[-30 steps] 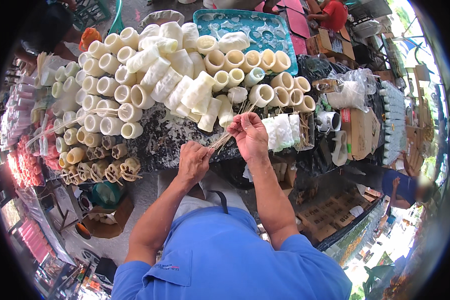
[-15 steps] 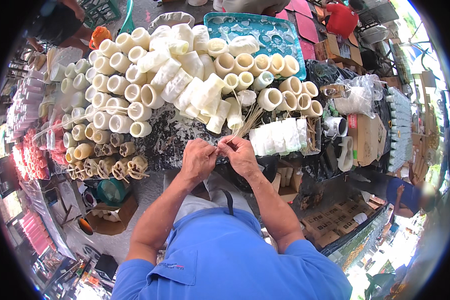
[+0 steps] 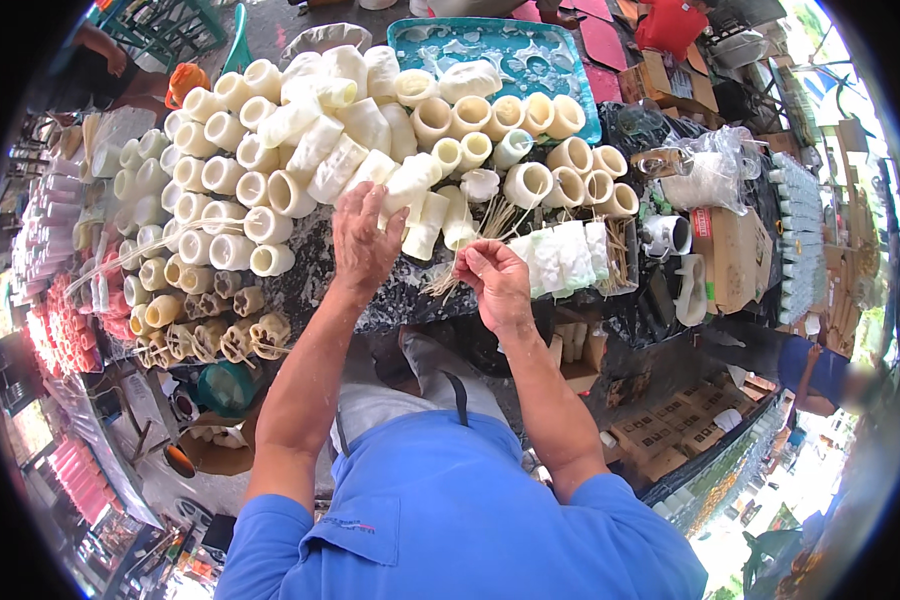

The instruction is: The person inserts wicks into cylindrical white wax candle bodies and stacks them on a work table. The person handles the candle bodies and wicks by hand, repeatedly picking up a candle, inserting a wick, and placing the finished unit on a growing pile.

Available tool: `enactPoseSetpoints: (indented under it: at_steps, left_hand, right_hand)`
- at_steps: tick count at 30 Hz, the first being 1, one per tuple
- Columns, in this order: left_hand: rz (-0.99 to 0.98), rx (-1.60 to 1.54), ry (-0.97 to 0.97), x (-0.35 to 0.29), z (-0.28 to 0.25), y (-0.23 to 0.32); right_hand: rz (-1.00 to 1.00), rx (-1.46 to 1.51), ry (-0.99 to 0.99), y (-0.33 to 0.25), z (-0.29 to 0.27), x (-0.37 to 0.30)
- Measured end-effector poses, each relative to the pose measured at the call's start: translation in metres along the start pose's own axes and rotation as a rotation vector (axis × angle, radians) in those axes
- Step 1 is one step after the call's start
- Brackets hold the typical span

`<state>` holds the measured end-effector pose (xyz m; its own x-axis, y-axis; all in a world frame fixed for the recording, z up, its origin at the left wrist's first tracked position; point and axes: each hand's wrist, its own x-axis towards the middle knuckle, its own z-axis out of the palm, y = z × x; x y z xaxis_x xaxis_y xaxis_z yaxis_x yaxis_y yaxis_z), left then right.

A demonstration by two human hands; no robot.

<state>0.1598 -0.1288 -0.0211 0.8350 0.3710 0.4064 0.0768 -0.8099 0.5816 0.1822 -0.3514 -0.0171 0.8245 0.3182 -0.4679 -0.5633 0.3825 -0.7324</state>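
The thin sticks (image 3: 475, 235) lay in a loose bunch on the dark tabletop (image 3: 305, 285), fanned out just past the right hand (image 3: 495, 283). They looked very light and stiff — the kind that could snap if bent — so I think they are best pinched near one end. The right hand's grip was closed, finger and thumb pressed together on what looked like one of the sticks, though it was too thin to see for sure. The rest of the bunch sat right above that grip, almost touching it.

The left hand (image 3: 363, 240) was to the left of the bunch, flat and spread open, holding nothing. Its fingers lay against a pale tube (image 3: 410, 183) in the big pile. The tubes looked hollow and smooth, maybe a bit slippery, and easy to take around the middle.

Farther out from both hands — many more pale tubes in rows, a teal tray (image 3: 490, 45) behind them, and a clear box of white blocks (image 3: 570, 255) to the right of the closed grip.
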Motion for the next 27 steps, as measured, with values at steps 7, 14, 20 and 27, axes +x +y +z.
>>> enactPoseSetpoints:
  at_steps: [7, 14, 20, 27]
  left_hand:
    - [-0.506, -0.618, 0.048, -0.039, -0.054, 0.024]
    - [-0.977, -1.213, 0.186, -0.091, -0.066, -0.014]
    - [-1.461, -1.475, 0.175, -0.108, -0.055, -0.016]
    - [-1.073, -1.118, -0.164, -0.117, -0.065, -0.002]
  right_hand:
    - [0.144, 0.137, -0.086, 0.015, 0.002, 0.022]
    - [0.377, 0.206, 0.175, 0.049, -0.014, 0.022]
    - [0.258, 0.17, 0.429, 0.063, 0.024, 0.051]
    - [0.297, 0.447, 0.529, 0.071, 0.051, 0.077]
